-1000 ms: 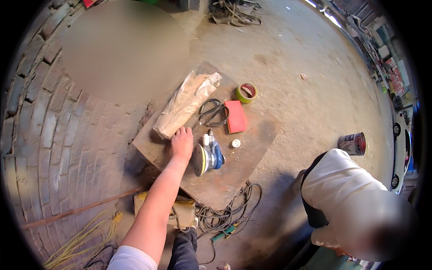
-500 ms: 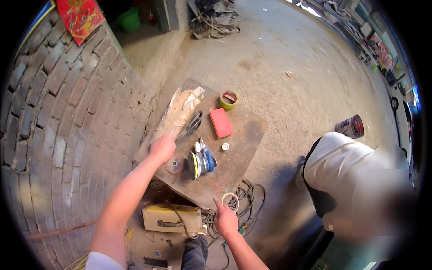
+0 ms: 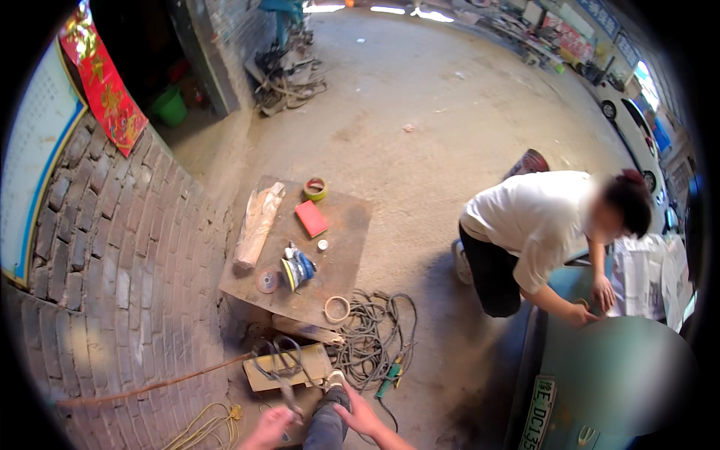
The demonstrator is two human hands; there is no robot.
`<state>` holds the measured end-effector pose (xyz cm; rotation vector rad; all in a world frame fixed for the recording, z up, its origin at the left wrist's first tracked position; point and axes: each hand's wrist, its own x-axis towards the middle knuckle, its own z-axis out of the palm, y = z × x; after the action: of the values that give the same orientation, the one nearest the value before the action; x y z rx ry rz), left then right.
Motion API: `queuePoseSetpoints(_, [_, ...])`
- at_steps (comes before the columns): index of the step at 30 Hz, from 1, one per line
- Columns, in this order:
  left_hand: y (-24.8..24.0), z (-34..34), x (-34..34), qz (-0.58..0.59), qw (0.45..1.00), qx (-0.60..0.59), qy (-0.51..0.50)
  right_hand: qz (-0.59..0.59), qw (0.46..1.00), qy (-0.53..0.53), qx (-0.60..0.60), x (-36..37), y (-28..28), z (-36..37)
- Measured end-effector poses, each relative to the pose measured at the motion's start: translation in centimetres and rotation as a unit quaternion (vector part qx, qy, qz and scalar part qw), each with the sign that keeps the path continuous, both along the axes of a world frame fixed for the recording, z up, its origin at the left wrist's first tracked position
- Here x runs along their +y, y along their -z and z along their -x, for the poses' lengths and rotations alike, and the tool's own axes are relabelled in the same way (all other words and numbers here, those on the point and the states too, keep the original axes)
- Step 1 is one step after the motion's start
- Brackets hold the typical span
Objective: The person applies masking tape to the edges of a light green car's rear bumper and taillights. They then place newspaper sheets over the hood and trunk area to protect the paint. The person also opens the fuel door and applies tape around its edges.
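Note:
My left hand (image 3: 271, 426) is closed at the bottom of the view. From it projects a blurred dark tool with large looped handles, which looks like scissors (image 3: 287, 393); its loops overlap the yellow box behind. Beside my trouser leg, my right hand (image 3: 363, 417) has its fingers apart and nothing visible in them. Ahead, a ring of pale tape (image 3: 337, 310) lies at the near corner of the worn table (image 3: 341, 236). On that table are a blue sander (image 3: 299, 268), a disc (image 3: 267, 280), a red block (image 3: 311, 218), green tape (image 3: 316, 188) and crumpled brown paper (image 3: 259, 221).
Tangled cables (image 3: 371, 337) cover the floor near the yellow box (image 3: 262, 379). A brick wall (image 3: 142, 292) rises at left. At right, another person (image 3: 525, 210) bends over a green car (image 3: 562, 341), with hands near its white paper covering (image 3: 641, 274).
Both my hands have drawn back from the table toward me. The dark looped tool came off the table with my left hand. The other person has turned and leans over the car.

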<state>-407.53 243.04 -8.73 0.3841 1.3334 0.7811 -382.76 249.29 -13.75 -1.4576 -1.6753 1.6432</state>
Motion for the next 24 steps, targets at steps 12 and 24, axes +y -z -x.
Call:
queuePoseSetpoints(12, [-15.8,-27.4,-20.9,-0.056,0.832,-0.141,0.534,0.176,0.719,0.523,0.423,-33.2,-17.4,-20.1])
queuePoseSetpoints(24, [-22.9,-48.5,-39.6,-0.155,0.568,-0.185,0.787,-0.127,0.492,0.746,0.431,-63.3,-27.8,-32.7])
